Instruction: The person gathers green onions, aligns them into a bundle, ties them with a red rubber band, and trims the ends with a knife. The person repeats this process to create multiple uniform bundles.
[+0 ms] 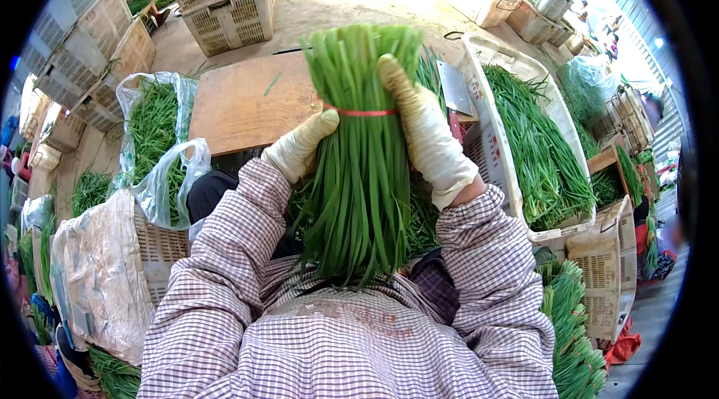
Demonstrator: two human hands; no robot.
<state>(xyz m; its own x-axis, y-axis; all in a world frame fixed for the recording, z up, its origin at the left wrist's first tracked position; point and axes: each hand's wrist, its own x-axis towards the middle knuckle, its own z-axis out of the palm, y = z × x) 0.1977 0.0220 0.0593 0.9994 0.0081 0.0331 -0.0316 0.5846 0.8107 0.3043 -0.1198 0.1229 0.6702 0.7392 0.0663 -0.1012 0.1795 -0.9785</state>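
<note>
A thick bundle of garlic chives (359, 174) is held up in front of my chest, its pale cut ends away from me and its leaf tips hanging towards my lap. A red band (362, 112) circles it below the cut ends. My left hand (300, 146), in a soiled whitish glove, grips the bundle's left side, thumb by the band. My gloved right hand (424, 124) clasps the right side, thumb laid over the stalks above the band. Behind the bundle is a wooden board (253, 101) with a few leaf scraps. A cleaver (455, 87) with a red handle lies at its right.
To the right stands a white plastic crate (528, 219) of loose chives. Banded bundles (578, 331) are piled at lower right. At left, a plastic bag (191, 174) of greens sits by a cloth-covered crate (160, 253). Stacked crates (230, 17) stand beyond the board.
</note>
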